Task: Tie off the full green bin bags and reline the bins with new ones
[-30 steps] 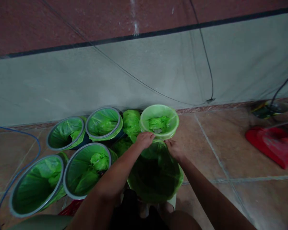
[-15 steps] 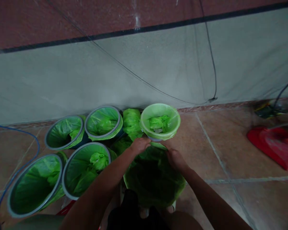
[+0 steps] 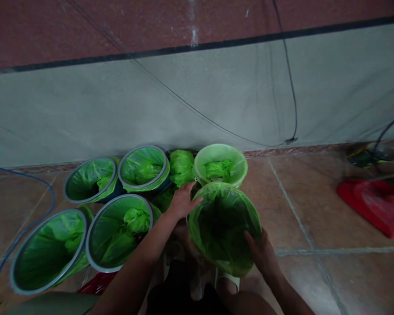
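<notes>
A bin lined with a green plastic bag [image 3: 225,227] stands in front of me, its mouth tilted toward me and dark inside. My right hand [image 3: 264,251] grips its right edge, the thumb over the rim and the fingers outside. At the upper left of the same rim is my left hand [image 3: 183,202], thumb spread from the fingers and its tip at the liner's edge; its fingertips are partly hidden. Just behind, a lighter green-lined bin [image 3: 221,151] holds a crumpled green bag [image 3: 219,169].
Several grey-rimmed bins with green liners stand at left, among them a front one [image 3: 88,236]. A green bag bundle [image 3: 181,166] leans by the wall [image 3: 151,105]. A blue hose [image 3: 52,201] runs at far left; a red dustpan [image 3: 371,205] lies on the tiles at right.
The lined bin's mouth has shifted up and right, away from my body. My right hand has moved from its far edge down to its right side; my left hand has slid slightly left and opened.
</notes>
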The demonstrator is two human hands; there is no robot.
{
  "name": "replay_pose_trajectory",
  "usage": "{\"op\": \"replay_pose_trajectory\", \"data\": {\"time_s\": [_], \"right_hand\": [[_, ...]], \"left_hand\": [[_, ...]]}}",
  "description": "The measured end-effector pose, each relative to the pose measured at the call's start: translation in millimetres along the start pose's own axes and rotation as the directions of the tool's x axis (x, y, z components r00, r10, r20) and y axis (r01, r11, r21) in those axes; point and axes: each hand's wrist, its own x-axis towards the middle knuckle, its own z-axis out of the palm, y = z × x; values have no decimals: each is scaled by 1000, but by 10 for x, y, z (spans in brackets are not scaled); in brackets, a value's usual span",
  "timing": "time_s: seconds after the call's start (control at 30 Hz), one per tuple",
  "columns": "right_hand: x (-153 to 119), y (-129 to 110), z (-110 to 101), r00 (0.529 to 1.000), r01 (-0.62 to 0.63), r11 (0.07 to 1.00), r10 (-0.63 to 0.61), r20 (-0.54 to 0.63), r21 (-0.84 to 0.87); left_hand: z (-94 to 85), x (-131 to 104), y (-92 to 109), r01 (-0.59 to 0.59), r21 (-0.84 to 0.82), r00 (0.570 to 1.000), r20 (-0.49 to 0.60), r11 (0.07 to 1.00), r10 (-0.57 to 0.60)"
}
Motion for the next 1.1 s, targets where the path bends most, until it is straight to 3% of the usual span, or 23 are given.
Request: {"op": "replay_pose_trajectory", "data": {"time_s": [0.1, 0.17, 0.3, 0.37, 0.5, 0.6, 0.83, 1.1], "right_hand": [[224, -155, -219, 993, -12, 996, 1, -118, -90], [443, -379, -332, 985, 72, 986, -94, -147, -151], [863, -858, -268, 924, 376, 914, -381, -7, -150], [1007, -976, -136, 902, 431, 885, -419, 107, -176], [1154, -892, 42, 897, 415, 870, -342, 281, -267], [1203, -712, 42, 866, 446, 877, -371, 335, -180], [1092, -573, 67, 892, 376, 925, -345, 293, -56], [401, -638, 325, 967, 231, 972, -225, 121, -39]], "left_hand": [[6, 141, 165, -79, 14, 996, -50, 997, 79], [43, 264, 309, -149, 30, 987, -58, 988, 150], [237, 484, 513, -260, 105, 966, 28, 960, 258], [365, 550, 510, -253, 163, 965, 114, 954, 236], [543, 584, 363, -216, 218, 966, 192, 952, 175], [577, 566, 292, -224, 205, 965, 183, 953, 188], [502, 482, 227, -143, 242, 969, 232, 960, 86], [275, 351, -54, -109, 256, 958, 285, 960, 33]]}}
